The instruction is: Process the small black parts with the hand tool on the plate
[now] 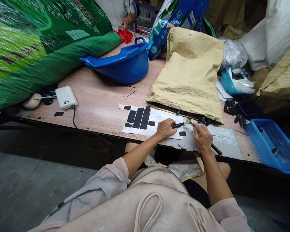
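Observation:
My left hand (166, 128) is closed around a slim black cylindrical piece (178, 125), which points right. Close to its end is the round yellow-green tip (188, 121) of a thin metal tool, pinched in my right hand (203, 138). A black handle (216, 149) sticks out behind that hand, seemingly part of the same tool. Both hands are over white sheets (159, 113) at the table's front edge. Rows of black rounded-square pads (136, 123) lie on the sheet left of my left hand, and one loose pad (182, 133) lies between the hands.
A large paper sack (188, 71) lies behind my hands, with black parts (203, 120) at its mouth. A blue basin (125, 64), white box with cable (66, 97) and green sack (50, 58) stand left. At right is a blue basket (263, 141). Another person's hand (124, 23) shows behind.

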The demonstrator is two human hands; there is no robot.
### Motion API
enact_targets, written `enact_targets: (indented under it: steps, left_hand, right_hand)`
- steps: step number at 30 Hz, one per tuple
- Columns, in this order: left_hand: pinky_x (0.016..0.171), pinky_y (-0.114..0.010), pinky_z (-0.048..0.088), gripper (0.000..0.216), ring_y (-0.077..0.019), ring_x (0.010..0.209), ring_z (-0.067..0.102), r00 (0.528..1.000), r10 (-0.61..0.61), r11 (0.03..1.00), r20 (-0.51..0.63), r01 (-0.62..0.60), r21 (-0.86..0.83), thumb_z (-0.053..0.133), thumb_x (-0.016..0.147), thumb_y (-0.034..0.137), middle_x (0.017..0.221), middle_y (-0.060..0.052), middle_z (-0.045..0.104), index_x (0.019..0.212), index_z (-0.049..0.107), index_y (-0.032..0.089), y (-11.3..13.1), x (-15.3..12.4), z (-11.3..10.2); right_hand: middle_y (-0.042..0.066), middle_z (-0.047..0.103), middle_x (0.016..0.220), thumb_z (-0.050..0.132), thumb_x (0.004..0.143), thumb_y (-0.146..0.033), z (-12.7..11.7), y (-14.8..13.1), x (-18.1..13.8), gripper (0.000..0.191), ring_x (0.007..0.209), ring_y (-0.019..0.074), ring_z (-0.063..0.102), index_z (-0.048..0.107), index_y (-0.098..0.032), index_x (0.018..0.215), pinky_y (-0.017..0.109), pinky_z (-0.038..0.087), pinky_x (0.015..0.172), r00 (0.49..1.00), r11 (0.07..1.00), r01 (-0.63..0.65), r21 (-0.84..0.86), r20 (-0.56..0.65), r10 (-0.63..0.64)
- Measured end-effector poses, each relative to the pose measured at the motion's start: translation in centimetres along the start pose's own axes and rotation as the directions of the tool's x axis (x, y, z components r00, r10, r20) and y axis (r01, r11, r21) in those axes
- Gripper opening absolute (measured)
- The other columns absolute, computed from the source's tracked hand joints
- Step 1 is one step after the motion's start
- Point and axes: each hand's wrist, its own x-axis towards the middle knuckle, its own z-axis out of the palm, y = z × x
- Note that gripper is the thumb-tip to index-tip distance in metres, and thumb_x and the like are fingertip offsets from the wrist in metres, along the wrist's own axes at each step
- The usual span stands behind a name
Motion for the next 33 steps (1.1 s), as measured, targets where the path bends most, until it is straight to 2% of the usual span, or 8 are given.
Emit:
enact_targets:
  steps: [5, 11, 15, 19, 22, 28, 31, 33]
  left_hand:
    - [0.077, -0.027, 0.049, 0.018, -0.0181, 0.092, 0.067, 1.0, 0.009, 1.0, 0.001, -0.009, -0.001, 0.073, 0.083, 0.027, 0.098, -0.001, 0.071, 0.101, 0.075, 0.023, -0.3, 0.0, 0.2]
    - [0.079, -0.027, 0.05, 0.016, -0.0179, 0.092, 0.067, 1.0, 0.022, 1.0, 0.015, -0.022, 0.004, 0.073, 0.085, 0.028, 0.099, -0.002, 0.071, 0.1, 0.074, 0.023, -0.6, 0.2, 0.0]
    - [0.081, -0.027, 0.051, 0.018, -0.0173, 0.09, 0.066, 0.986, 0.145, 0.989, 0.083, -0.143, -0.032, 0.072, 0.086, 0.028, 0.101, -0.002, 0.071, 0.103, 0.073, 0.023, -0.2, -1.7, -0.7]
    - [0.078, -0.028, 0.05, 0.02, -0.0179, 0.087, 0.067, 0.864, 0.381, 0.924, 0.328, -0.361, -0.123, 0.071, 0.087, 0.031, 0.1, -0.003, 0.073, 0.105, 0.074, 0.024, 0.3, -6.6, 0.0]
    - [0.078, -0.03, 0.051, 0.02, -0.022, 0.093, 0.07, 0.771, 0.381, 0.914, 0.511, -0.397, -0.083, 0.069, 0.087, 0.03, 0.103, -0.005, 0.075, 0.105, 0.074, 0.023, 0.0, -9.8, 1.9]
    - [0.079, -0.034, 0.053, 0.029, -0.0295, 0.104, 0.073, 0.728, 0.154, 0.952, 0.668, -0.291, 0.098, 0.069, 0.087, 0.028, 0.119, -0.011, 0.076, 0.114, 0.075, 0.021, -1.3, -11.0, 4.5]
    - [0.069, -0.029, 0.048, 0.024, -0.0241, 0.088, 0.073, 0.692, 0.206, 0.967, 0.691, -0.254, -0.033, 0.073, 0.085, 0.03, 0.101, -0.007, 0.079, 0.106, 0.078, 0.021, -0.3, -10.3, 3.2]
    - [0.063, -0.026, 0.044, 0.02, -0.0183, 0.075, 0.069, 0.71, 0.259, 0.966, 0.655, -0.184, -0.183, 0.072, 0.085, 0.033, 0.085, -0.003, 0.077, 0.099, 0.079, 0.021, 0.7, -8.8, 1.8]
  right_hand:
    - [0.007, 0.069, 0.089, 0.053, 0.1, -0.033, 1.2, 3.0, -0.2, 0.028, 0.085, 0.0226, 0.053, 0.079, -0.027, 0.111, 0.036, 0.04, 0.08, 0.998, 0.986, 0.061, -0.154, -0.013, -0.064]
    - [0.008, 0.066, 0.092, 0.054, 0.1, -0.033, 2.1, 3.2, -0.5, 0.028, 0.088, 0.0231, 0.053, 0.077, -0.026, 0.113, 0.035, 0.038, 0.079, 0.998, 0.986, 0.056, -0.155, -0.016, -0.059]
    - [0.008, 0.065, 0.093, 0.053, 0.099, -0.032, 1.9, 3.2, -0.4, 0.027, 0.09, 0.0233, 0.052, 0.076, -0.026, 0.113, 0.035, 0.037, 0.079, 0.999, 0.989, 0.042, -0.14, 0.011, -0.041]
    - [0.008, 0.065, 0.095, 0.054, 0.099, -0.031, 2.0, 3.2, -0.4, 0.027, 0.091, 0.0237, 0.052, 0.076, -0.025, 0.113, 0.036, 0.037, 0.079, 0.999, 0.99, 0.035, -0.137, 0.024, -0.032]
    - [0.008, 0.066, 0.094, 0.054, 0.099, -0.03, 2.1, 3.0, -0.4, 0.026, 0.09, 0.0231, 0.053, 0.075, -0.025, 0.113, 0.035, 0.037, 0.079, 0.999, 0.986, 0.038, -0.161, 0.009, -0.037]
    - [0.007, 0.066, 0.094, 0.055, 0.098, -0.029, 2.0, 2.8, -0.5, 0.025, 0.09, 0.0229, 0.052, 0.074, -0.025, 0.112, 0.035, 0.035, 0.078, 0.999, 0.986, 0.03, -0.163, 0.028, -0.025]
    - [0.007, 0.065, 0.095, 0.054, 0.099, -0.028, 1.8, 2.7, -0.5, 0.025, 0.091, 0.0229, 0.051, 0.074, -0.024, 0.114, 0.035, 0.035, 0.078, 0.998, 0.988, 0.022, -0.153, 0.057, -0.013]
    - [0.007, 0.066, 0.096, 0.054, 0.1, -0.028, 1.8, 2.7, -0.5, 0.025, 0.091, 0.0227, 0.051, 0.074, -0.024, 0.115, 0.035, 0.035, 0.079, 0.998, 0.987, 0.024, -0.161, 0.061, -0.014]
